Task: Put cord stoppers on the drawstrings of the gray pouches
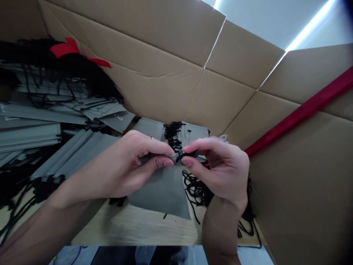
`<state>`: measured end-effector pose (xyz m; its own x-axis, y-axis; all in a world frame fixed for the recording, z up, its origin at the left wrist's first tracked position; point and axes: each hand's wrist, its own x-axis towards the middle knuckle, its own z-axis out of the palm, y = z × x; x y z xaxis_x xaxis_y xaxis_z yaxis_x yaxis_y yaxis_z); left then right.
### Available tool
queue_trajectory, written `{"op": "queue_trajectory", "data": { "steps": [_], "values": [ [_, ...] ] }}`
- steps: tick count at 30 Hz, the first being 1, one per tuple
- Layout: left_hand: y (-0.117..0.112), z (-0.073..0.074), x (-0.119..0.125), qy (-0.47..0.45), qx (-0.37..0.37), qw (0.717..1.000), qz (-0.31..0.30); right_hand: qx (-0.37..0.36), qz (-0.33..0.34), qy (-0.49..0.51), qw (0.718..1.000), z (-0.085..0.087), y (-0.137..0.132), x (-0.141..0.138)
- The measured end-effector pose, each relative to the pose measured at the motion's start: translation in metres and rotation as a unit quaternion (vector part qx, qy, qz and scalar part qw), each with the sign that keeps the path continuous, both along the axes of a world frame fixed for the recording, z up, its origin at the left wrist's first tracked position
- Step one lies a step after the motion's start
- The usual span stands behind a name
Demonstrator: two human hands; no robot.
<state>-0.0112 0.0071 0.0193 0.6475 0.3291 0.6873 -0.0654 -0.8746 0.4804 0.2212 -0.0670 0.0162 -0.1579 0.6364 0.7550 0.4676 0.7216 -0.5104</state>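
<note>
In the middle of the frame, our left grip point(124, 165) is pinched shut on the top edge of the grey pouch point(162, 191), which hangs just above the counter point(132, 228). Our right grip point(220, 165) is closed on the black cord point(183, 156) at that same edge. We judge it best to hold both pinches close together, with the hem taut and clear of the loose cords point(197, 189) below.

Both hands met over a wooden table point(132, 226). The left hand point(129, 165) pinched the top edge of a grey pouch point(162, 191), and the right hand point(220, 165) gripped a black cord point(182, 156) at that same edge. Loose cords point(197, 191) lay under the right hand. Grey stacks point(41, 125) sat at left, cardboard walls point(165, 84) behind, a red bar point(303, 110) at right.
</note>
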Motion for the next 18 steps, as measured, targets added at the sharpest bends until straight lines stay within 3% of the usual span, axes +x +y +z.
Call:
{"op": "queue_trajectory", "data": {
  "steps": [3, 8, 13, 18],
  "values": [
    [0.002, -0.001, -0.008, 0.033, 0.013, 0.999, -0.037, -0.014, 0.006, 0.026, 1.000, -0.002, -0.003, 0.001],
    [0.006, -0.003, -0.020, 0.103, -0.023, 0.987, -0.120, -0.033, 0.081, 0.076, 0.993, -0.006, -0.002, 0.001],
    [0.006, 0.003, -0.024, 0.133, -0.053, 0.988, -0.056, -0.066, 0.120, 0.101, 0.985, -0.006, -0.001, 0.005],
    [0.005, 0.009, -0.024, 0.144, -0.089, 0.984, -0.050, -0.059, 0.077, 0.113, 0.989, -0.002, -0.004, 0.003]
  ]
}}
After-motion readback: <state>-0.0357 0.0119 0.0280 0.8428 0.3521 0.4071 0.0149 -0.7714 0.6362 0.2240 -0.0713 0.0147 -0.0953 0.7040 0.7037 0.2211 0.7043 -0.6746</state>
